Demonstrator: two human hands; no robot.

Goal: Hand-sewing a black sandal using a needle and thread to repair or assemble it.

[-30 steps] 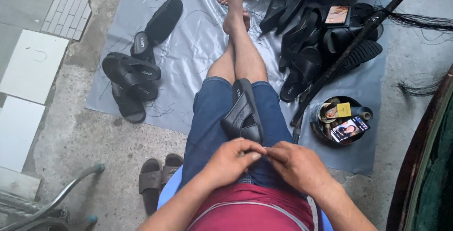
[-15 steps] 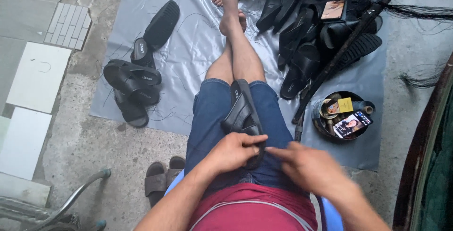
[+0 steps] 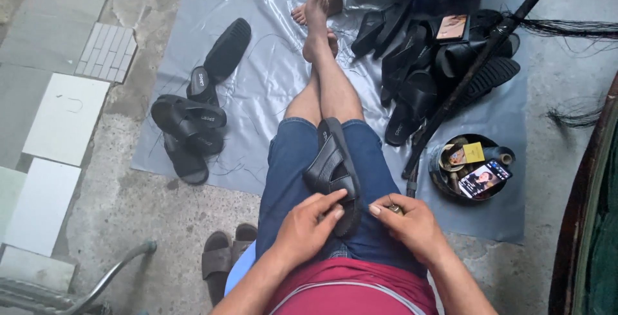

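Note:
A black strapped sandal (image 3: 331,167) lies lengthwise on my lap, on the blue denim shorts, with its heel end toward me. My left hand (image 3: 308,230) grips that heel end between thumb and fingers. Just to the right of the heel, my right hand (image 3: 412,225) is closed around a small shiny metal piece (image 3: 394,209), its fingertips almost meeting the left hand's. My bare legs stretch out crossed over a grey plastic sheet (image 3: 270,90).
Black sandals lie in a cluster at the left (image 3: 193,122) and in a bigger pile at the right (image 3: 438,64). A long black pole (image 3: 479,64) slants across that pile. A round bowl (image 3: 473,170) holds a phone and small items. Another person's foot (image 3: 301,14) shows at the top.
My right hand drew slightly away to the right, then came back close to the sandal's heel. My left hand stayed on the heel.

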